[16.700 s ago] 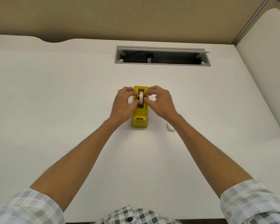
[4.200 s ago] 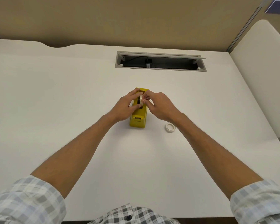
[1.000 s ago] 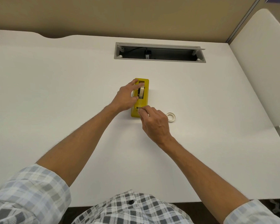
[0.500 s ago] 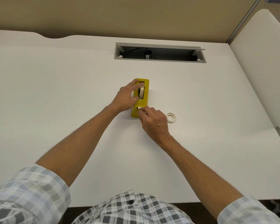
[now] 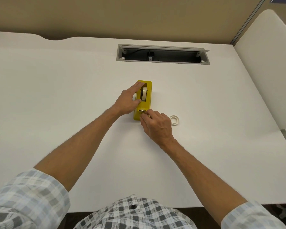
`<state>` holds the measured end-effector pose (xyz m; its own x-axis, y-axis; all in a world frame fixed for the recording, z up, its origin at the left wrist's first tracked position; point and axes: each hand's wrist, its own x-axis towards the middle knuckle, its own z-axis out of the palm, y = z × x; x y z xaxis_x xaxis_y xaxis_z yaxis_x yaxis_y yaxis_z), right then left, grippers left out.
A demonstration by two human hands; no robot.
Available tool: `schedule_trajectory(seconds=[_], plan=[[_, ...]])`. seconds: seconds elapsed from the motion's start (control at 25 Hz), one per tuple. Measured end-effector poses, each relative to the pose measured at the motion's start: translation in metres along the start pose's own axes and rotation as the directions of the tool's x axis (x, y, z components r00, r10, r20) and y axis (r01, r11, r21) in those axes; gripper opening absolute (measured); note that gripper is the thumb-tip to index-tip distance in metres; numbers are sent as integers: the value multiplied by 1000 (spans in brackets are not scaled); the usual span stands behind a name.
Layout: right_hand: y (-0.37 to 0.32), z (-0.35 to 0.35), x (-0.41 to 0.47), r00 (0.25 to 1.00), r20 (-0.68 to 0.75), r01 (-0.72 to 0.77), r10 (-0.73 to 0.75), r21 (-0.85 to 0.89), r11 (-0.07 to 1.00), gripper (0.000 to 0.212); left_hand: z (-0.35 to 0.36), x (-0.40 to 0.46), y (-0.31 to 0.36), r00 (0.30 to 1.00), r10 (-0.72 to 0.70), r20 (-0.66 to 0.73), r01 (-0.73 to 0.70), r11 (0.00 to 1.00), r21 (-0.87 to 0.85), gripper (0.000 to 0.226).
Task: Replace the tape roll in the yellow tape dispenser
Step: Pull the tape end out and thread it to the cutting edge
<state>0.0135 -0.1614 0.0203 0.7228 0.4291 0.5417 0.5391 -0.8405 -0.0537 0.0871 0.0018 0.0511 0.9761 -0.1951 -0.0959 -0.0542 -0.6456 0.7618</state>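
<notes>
The yellow tape dispenser (image 5: 147,104) stands lengthwise in the middle of the white desk (image 5: 56,96). A cream tape roll (image 5: 144,94) sits upright in its slot. My left hand (image 5: 128,100) grips the dispenser's left side, with fingers over the far end and the thumb by the roll. My right hand (image 5: 156,125) is at the near end, its thumb and forefinger pinched on the tape end at the cutter (image 5: 142,110). A small white, nearly bare tape core (image 5: 174,120) lies flat on the desk just right of my right hand.
A grey cable tray opening (image 5: 163,54) is cut into the desk behind the dispenser. A tan partition wall runs along the back, and a white panel (image 5: 267,63) stands at the right edge.
Over the last second my right hand has crept slightly forward at the cutter end, pinching the tape there. Seconds earlier, both hands were on the roll in the slot.
</notes>
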Motion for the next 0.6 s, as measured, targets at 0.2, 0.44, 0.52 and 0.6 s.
schedule_trajectory(seconds=[0.2, 0.44, 0.52, 0.6], plan=[[-1, -9, 3, 962, -4, -263, 274, 268, 927, 18, 11, -13, -3, 992, -11, -127, 2, 997, -76, 61], [10, -11, 3, 907, 249, -413, 340, 367, 834, 44, 23, -50, -8, 954, 38, -297, -110, 967, -230, 21], [14, -11, 4, 910, 265, -406, 320, 401, 821, 36, 26, -61, -12, 958, 86, -272, -132, 979, -157, 25], [16, -11, 6, 904, 277, -417, 324, 412, 811, 31, 27, -67, -14, 960, 160, -231, -164, 986, 2, 33]])
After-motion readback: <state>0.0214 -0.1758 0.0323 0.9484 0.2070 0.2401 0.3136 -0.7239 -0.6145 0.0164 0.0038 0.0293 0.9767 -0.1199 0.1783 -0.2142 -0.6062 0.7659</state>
